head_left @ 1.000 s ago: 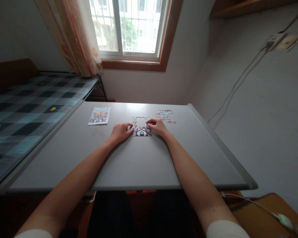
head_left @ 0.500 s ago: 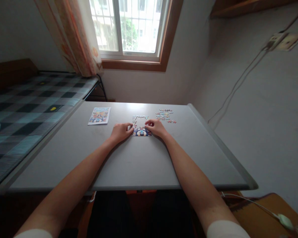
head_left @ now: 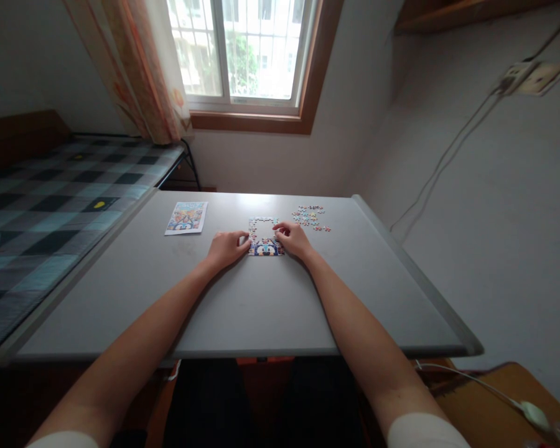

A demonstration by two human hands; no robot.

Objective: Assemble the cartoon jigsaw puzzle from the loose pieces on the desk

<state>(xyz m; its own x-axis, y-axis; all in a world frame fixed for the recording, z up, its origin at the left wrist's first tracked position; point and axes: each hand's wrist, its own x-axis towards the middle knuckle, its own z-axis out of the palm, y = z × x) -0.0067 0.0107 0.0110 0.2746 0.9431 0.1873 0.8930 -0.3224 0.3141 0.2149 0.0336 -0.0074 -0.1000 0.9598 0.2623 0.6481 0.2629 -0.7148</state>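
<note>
A partly assembled jigsaw puzzle point(head_left: 267, 250) lies flat on the grey table, its bottom rows joined into a blue-and-white cartoon picture. Its frame of edge pieces surrounds a bare gap in the middle. At the puzzle's left edge rests my left hand point(head_left: 228, 247), its fingertips touching the border, thumb and fingers apart, holding nothing. My right hand point(head_left: 294, 239) is over the right border, index finger and thumb slightly apart near the gap; I see no piece between them. Loose jigsaw pieces point(head_left: 312, 216) are scattered just beyond my right hand.
A printed picture sheet point(head_left: 186, 219) lies at the table's back left. The grey table point(head_left: 261, 305) reaches toward the window wall. A bed with a checked cover point(head_left: 121, 168) stands left, and a white cable point(head_left: 441, 163) hangs on the right wall.
My right fingertips have lifted slightly away from the puzzle's lower rows, with index finger and thumb now farther apart. My left hand stays at the left edge.
</note>
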